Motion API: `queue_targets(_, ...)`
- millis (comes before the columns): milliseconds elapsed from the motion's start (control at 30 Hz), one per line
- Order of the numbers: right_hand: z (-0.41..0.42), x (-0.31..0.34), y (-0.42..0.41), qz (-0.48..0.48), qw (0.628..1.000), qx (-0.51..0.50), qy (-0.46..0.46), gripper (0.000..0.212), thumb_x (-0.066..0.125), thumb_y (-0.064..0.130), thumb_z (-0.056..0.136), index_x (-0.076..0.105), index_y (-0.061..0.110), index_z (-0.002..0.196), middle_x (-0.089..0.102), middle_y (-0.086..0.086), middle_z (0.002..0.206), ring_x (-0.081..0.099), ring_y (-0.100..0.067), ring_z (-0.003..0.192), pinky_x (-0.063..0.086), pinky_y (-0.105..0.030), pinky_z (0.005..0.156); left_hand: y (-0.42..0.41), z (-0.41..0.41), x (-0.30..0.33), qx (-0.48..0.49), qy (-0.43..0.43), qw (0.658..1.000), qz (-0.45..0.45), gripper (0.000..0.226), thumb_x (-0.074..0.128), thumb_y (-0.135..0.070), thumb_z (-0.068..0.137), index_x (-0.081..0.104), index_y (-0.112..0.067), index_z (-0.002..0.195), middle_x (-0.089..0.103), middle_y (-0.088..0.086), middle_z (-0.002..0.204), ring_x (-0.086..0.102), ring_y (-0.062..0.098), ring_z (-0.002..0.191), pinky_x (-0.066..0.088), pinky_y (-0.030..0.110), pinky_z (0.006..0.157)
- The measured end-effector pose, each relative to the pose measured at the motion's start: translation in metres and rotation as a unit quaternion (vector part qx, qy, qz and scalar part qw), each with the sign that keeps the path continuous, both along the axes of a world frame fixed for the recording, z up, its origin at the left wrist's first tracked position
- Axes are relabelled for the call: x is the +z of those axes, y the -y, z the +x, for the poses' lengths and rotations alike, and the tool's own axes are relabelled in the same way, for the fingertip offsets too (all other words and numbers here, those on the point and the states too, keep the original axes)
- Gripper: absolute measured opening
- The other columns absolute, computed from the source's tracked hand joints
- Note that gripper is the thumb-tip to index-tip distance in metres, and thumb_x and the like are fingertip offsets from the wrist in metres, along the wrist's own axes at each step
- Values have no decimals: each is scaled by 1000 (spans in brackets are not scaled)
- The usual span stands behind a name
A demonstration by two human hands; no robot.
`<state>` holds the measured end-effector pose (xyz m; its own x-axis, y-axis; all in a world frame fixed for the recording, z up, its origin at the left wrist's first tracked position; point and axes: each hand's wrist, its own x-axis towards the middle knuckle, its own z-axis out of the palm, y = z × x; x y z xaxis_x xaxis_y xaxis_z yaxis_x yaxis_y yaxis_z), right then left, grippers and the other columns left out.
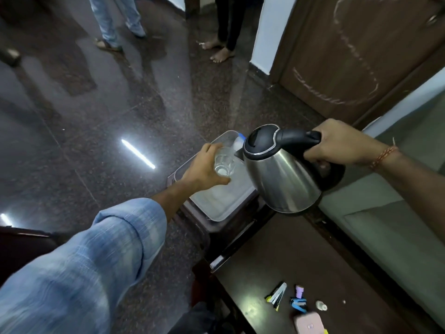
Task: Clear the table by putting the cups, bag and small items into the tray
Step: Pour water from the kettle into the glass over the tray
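My left hand (204,168) grips a clear glass cup (224,163) and holds it tilted above the clear plastic tray (216,208). The tray sits on a small dark stool beyond the table. My right hand (342,144) grips the black handle of a steel kettle (281,174), which hangs beside the cup with its spout close to the rim. A bottle with a blue cap (239,141) lies at the tray's far end. On the dark table (277,261) lie a black sachet (277,295), a blue stapler (298,304), a small purple item (299,290), a clear lid (321,305) and a pink case (309,323).
A grey sofa (385,225) runs along the right of the table. A brown door (349,51) stands behind it. Two people's legs stand on the glossy dark floor at the back. A dark chair edge (24,247) shows at the left.
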<state>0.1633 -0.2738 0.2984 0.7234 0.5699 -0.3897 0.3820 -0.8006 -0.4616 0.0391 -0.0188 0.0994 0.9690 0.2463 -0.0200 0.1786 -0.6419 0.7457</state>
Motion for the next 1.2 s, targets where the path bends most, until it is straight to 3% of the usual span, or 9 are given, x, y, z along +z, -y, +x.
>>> queue_targets(267,-15,36,16,-88,994,27,61,22,71,19,59,57,9,45,59,-3,40,53,-15,39,48,-38,49,34,-3,16,-33,0,999,-15,100,92,-36,50,43,-24,137,41,-11,124,45,7,111,40,23,93)
queue_targets(434,-25,47,19,-132,985,52,102,23,72,24,57,57,9,48,51,1,36,50,-18,43,41,-34,46,56,-6,20,-53,5,998,-26,100,93,-34,52,43,-21,138,42,-11,121,50,7,105,41,20,85)
queue_targets(601,-29,57,26,-160,982,54,89,27,69,23,58,55,12,37,51,2,33,42,-8,30,39,-30,44,75,-6,22,-64,14,998,-23,100,93,-35,51,44,-22,137,44,-9,118,54,9,100,46,22,83)
queue_targets(801,-39,58,31,-212,968,86,101,25,66,30,56,59,9,45,53,-1,38,43,-8,33,29,-17,30,95,-6,27,-75,16,997,-25,98,93,-30,52,45,-20,137,46,-3,120,53,11,100,48,25,87)
queue_targets(1068,-43,62,37,-256,957,90,102,30,60,34,52,68,5,53,67,-10,51,58,-19,44,37,-19,37,112,-12,24,-85,9,996,-27,97,92,-32,51,45,-23,135,45,-7,120,55,12,102,51,30,90)
queue_targets(1201,-47,69,36,-275,953,81,94,26,59,31,52,64,9,40,64,-7,43,60,-20,43,39,-21,40,119,-14,27,-88,5,996,-27,99,90,-36,50,43,-25,136,45,-8,121,54,11,104,49,28,87)
